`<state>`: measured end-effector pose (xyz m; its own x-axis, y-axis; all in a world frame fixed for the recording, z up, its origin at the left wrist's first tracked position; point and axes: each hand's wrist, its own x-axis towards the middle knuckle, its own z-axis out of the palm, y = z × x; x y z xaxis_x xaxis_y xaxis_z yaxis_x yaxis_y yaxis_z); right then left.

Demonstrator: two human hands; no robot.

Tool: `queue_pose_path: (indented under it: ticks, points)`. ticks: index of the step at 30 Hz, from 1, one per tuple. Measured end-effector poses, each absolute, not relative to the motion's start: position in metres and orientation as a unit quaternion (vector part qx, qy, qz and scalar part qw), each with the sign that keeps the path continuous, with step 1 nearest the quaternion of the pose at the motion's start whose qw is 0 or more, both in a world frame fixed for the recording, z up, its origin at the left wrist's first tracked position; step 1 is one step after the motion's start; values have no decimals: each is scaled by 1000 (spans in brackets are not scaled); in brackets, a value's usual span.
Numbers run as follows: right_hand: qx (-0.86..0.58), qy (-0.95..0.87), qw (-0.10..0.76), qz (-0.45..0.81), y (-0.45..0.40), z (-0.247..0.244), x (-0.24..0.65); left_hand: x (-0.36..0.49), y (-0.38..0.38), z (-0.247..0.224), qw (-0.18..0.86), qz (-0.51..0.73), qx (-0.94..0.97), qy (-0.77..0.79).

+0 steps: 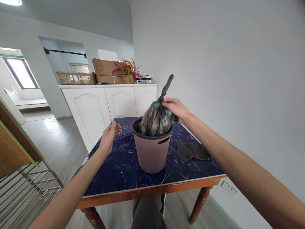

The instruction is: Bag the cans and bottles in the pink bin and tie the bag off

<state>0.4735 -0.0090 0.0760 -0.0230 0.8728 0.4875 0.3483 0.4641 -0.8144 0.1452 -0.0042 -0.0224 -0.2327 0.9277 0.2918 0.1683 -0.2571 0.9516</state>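
Note:
A pinkish trash can [152,156] with a dark rim stands upright on the table. A filled black garbage bag [156,120], its neck knotted and twisted upward, sits partly inside the can and bulges above the rim. My right hand [175,109] grips the bag just beside the knot, fingers pinched on the plastic. To the left of the can my left hand [111,135] hovers with fingers slightly curled and apart, touching nothing. A folded black plastic bag [192,151] lies flat on the table, right of the can.
The table [114,178] has a dark blue marbled top and wooden legs. Behind it stands a white cabinet [90,105] bearing cardboard boxes [107,71] and a flower basket [128,79]. A metal rack [35,181] is at left; a wall [226,79] rises at right.

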Motion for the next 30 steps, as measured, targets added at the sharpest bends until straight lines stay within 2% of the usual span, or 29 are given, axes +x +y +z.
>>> queue_pose_path:
  ticks: [3, 6, 10, 13, 17, 19, 25, 30]
  points:
    - [-386, -581, 629, 344, -7, 102, 485, 126, -7, -73, 338, 546, 525, 559]
    - [-352, -531, 693, 338, -3, 130, 510, 112, -18, -114, 339, 506, 530, 590]
    - [-378, -449, 772, 244, 1, 150, 564, 97, -29, -143, 314, 490, 547, 602]
    - [-411, -419, 795, 152, 3, 139, 595, 91, -31, -150, 301, 480, 570, 595]
    - [-507, -398, 764, 20, 14, 90, 602, 95, -34, -152, 276, 454, 603, 595]
    - [-535, -403, 742, -5, 23, 57, 601, 99, -38, -154, 262, 436, 619, 598]
    - [-666, -428, 602, -109, 49, -35, 605, 105, -43, -156, 235, 397, 652, 602]
    - [-698, -461, 524, -162, 72, -88, 588, 110, -43, -156, 218, 371, 672, 602]
